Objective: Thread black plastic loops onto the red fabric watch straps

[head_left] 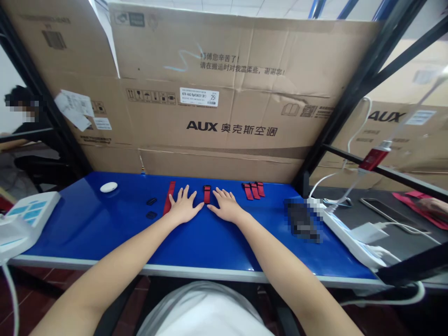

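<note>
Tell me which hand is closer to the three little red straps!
Right. The right hand lies a bit left of the three red straps; the left hand is farther left, past a single short strap.

A large cardboard box panel [147, 126] printed with AUX lettering is propped upright along the back of the blue counter [210, 242]. A white oval object [108, 187] is laid near the counter's left end. On the right, a white power strip [353, 242] is placed beside a blurred dark object [303, 221].
</note>
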Available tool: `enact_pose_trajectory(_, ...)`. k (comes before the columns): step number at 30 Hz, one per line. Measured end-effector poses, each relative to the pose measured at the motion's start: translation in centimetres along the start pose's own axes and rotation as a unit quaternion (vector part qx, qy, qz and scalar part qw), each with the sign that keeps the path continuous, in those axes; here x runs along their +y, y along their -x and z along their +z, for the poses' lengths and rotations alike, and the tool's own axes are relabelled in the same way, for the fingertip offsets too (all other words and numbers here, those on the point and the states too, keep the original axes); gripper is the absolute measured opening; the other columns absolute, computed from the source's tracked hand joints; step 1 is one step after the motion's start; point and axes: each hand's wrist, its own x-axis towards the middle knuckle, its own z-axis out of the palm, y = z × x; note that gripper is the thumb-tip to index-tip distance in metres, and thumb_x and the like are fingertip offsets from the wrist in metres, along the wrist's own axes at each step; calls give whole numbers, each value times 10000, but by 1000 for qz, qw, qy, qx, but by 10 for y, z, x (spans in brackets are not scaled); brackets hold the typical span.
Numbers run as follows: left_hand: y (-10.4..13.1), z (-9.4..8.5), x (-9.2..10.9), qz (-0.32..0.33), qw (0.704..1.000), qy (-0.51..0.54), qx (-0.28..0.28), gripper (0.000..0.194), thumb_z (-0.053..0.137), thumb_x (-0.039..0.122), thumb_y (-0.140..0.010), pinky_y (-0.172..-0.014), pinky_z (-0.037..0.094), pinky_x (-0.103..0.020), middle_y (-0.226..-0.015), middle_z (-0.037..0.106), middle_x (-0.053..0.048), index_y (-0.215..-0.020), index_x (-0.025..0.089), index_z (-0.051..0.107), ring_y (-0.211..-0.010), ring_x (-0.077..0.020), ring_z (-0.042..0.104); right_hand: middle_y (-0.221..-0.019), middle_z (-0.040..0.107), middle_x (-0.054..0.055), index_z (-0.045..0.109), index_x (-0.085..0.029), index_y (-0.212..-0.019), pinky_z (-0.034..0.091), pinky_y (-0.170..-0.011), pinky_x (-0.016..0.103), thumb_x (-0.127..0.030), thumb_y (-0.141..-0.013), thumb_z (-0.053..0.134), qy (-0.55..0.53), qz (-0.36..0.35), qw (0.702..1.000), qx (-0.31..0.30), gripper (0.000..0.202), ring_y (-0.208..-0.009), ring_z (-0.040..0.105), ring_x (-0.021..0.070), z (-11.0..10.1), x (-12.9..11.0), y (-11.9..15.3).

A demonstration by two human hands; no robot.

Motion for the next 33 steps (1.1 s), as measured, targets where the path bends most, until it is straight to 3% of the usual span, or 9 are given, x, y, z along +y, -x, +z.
enact_pose_trajectory(4,1,1,0,14,1000,9,11,726,341,678,-882,-1086,99,-715,-1625,82,-125,-1459,244,418,-1472,-399,76,-1539,376,59,447,-228,-1434,158,-1181,488,-295,-921,460,-7,-122,992,21,517,-1463,228,267,2,-9,-1)
enact_pose_trajectory(6,1,2,0,30,999,16,26,686,372,637,-895,-1095,121,-699,-1619,110,-145,-1432,217,454,-1469,-395,100,-1487,452,87,502,-200,-1392,197,-1176,473,-257,-914,458,-8,-119,993,12,484,-1420,335,250,2,-11,-2)
enact_pose_trajectory(14,5,3,2,171,976,95,91,507,512,371,-895,-1141,301,-507,-1524,269,-209,-1324,102,539,-1410,-371,298,-1364,539,239,613,-45,-1253,361,-1073,424,-303,-893,486,72,122,990,10,461,-1294,483,340,-24,26,-5)
enact_pose_trajectory(18,8,2,8,255,949,177,50,403,494,170,-865,-1127,361,-454,-1498,308,-163,-1257,153,583,-1342,-300,428,-1320,559,255,650,-61,-1186,312,-1079,498,-215,-832,540,95,192,977,13,401,-1298,454,381,-32,40,-3)
enact_pose_trajectory(21,10,3,14,340,914,221,-8,523,421,-16,-770,-1144,343,-415,-1497,334,-118,-1208,193,615,-1373,-242,399,-1440,463,193,613,-119,-1240,212,-1125,522,-186,-778,596,73,119,989,42,467,-1385,319,375,-27,32,-2)
enact_pose_trajectory(24,9,-2,20,379,890,254,-9,515,411,-50,-722,-1138,342,-409,-1424,435,-100,-1093,201,666,-1371,-228,398,-1359,532,120,617,-194,-1204,289,-1080,460,-246,-796,617,-15,-29,999,35,411,-1329,365,314,-16,13,-3)
enact_pose_trajectory(28,0,-30,7,320,905,279,25,369,395,39,-788,-1038,435,-365,-1171,604,-81,-940,191,695,-1139,-193,575,-1167,581,115,603,-182,-1169,368,-971,407,-325,-822,642,-84,-80,993,20,377,-1131,459,272,-5,-6,-2)
enact_pose_trajectory(30,-4,-53,-19,244,938,243,36,306,441,125,-802,-997,453,-360,-1080,632,-63,-946,201,700,-1052,-203,599,-1181,550,106,594,-199,-1180,363,-963,410,-383,-811,676,-96,-78,992,18,420,-1093,453,265,-3,-9,-1)
enact_pose_trajectory(33,-2,-83,-77,116,982,146,25,250,604,319,-740,-980,445,-392,-1063,628,-69,-946,223,709,-1062,-268,575,-1171,519,82,627,-231,-1098,349,-955,407,-362,-812,692,-103,-65,992,13,321,-1075,439,255,-1,-9,-1)
